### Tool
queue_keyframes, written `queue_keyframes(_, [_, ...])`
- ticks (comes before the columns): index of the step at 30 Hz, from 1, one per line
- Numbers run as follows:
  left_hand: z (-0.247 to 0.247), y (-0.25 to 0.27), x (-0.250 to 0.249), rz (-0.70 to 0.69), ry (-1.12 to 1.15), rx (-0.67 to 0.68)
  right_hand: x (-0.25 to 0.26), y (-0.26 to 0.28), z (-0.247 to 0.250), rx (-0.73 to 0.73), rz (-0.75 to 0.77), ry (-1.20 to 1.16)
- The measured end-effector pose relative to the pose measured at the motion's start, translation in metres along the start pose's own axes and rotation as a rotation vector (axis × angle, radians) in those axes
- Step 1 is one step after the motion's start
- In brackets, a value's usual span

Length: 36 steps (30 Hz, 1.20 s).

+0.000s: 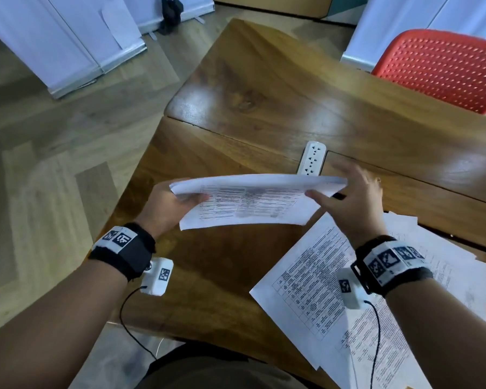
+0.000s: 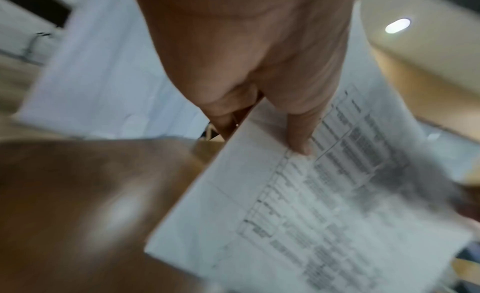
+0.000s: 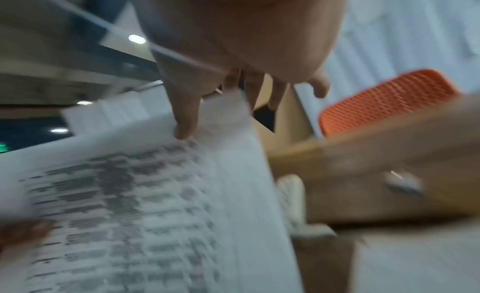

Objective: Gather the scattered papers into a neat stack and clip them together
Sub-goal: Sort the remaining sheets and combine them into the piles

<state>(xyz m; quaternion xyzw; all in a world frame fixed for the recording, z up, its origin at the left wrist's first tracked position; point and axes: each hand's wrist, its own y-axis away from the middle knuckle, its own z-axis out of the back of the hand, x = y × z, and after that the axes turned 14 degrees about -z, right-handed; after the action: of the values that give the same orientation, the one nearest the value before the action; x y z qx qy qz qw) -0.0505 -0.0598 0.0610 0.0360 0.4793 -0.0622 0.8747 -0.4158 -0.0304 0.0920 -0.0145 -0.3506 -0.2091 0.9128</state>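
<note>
A bunch of printed sheets [image 1: 253, 204] hangs in the air above the wooden table [image 1: 264, 108], sagging a little in the middle. My left hand [image 1: 177, 203] pinches its left edge, thumb [image 2: 301, 141] on top and fingers underneath. My right hand [image 1: 348, 203] pinches the right edge, with its thumb [image 3: 184, 123] on the printed face and its fingers behind the sheets. More printed papers [image 1: 334, 290] lie fanned out on the table at the lower right, under my right forearm. Both wrist views show the held sheets [image 2: 311, 215] [image 3: 155, 194] blurred.
A white power strip [image 1: 312, 158] lies on the table just beyond the held sheets. A red perforated chair [image 1: 443, 68] stands at the far right. A small shiny object [image 3: 402, 182], too blurred to name, sits on the table right of my right hand. The table edge and floor are at the left.
</note>
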Motion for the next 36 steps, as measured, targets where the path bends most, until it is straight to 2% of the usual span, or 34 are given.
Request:
queue_keyframes(2, [0.006, 0.001, -0.03, -0.192, -0.113, 0.077, 0.03, 0.002, 0.008, -0.072, 0.23, 0.142])
queue_keyframes(4, [0.011, 0.002, -0.066, -0.323, -0.2, 0.135, 0.069, 0.014, 0.011, 0.013, 0.373, 0.232])
queue_keyframes(7, [0.021, 0.0, -0.117, -0.502, -0.342, 0.229, 0.096, 0.035, 0.007, 0.294, 0.396, 0.106])
queue_keyframes(9, [0.027, 0.001, -0.144, -0.557, -0.4, 0.281, 0.089, 0.039, 0.006, 0.354, 0.364, 0.039])
queue_keyframes(13, [0.048, 0.012, -0.175, -0.48, -0.291, 0.288, 0.075, 0.046, 0.022, 0.396, 0.188, -0.278])
queue_keyframes(15, [0.06, 0.019, -0.178, -0.412, -0.218, 0.298, 0.063, 0.044, 0.026, 0.37, 0.085, -0.43])
queue_keyframes(17, [0.066, 0.019, -0.169, -0.354, -0.12, 0.246, 0.058, 0.044, 0.028, 0.339, 0.032, -0.557])
queue_keyframes(20, [0.045, 0.015, -0.144, -0.317, 0.121, 0.171, 0.055, 0.048, 0.025, 0.343, -0.097, -0.692])
queue_keyframes(22, [0.021, 0.013, -0.13, -0.252, 0.285, 0.212, 0.054, 0.051, 0.018, 0.356, -0.14, -0.71])
queue_keyframes(24, [0.0, 0.01, -0.121, -0.216, 0.355, 0.239, 0.053, 0.052, 0.013, 0.342, -0.15, -0.732])
queue_keyframes(25, [-0.006, 0.009, -0.12, -0.235, 0.348, 0.196, 0.052, 0.051, 0.011, 0.317, -0.148, -0.751])
queue_keyframes(28, [-0.014, 0.009, -0.118, -0.372, 0.281, -0.052, 0.049, 0.047, 0.004, 0.23, -0.153, -0.771])
queue_keyframes(29, [-0.018, 0.009, -0.115, -0.399, 0.254, -0.09, 0.046, 0.046, 0.0, 0.221, -0.159, -0.753])
queue_keyframes(30, [-0.024, 0.009, -0.109, -0.39, 0.225, -0.09, 0.041, 0.044, -0.007, 0.227, -0.176, -0.726])
queue_keyframes(33, [-0.042, 0.015, -0.087, -0.244, 0.201, -0.024, 0.023, 0.039, -0.03, 0.272, -0.26, -0.594])
queue_keyframes(36, [-0.049, 0.012, -0.071, -0.182, 0.211, -0.042, 0.014, 0.037, -0.041, 0.278, -0.268, -0.503])
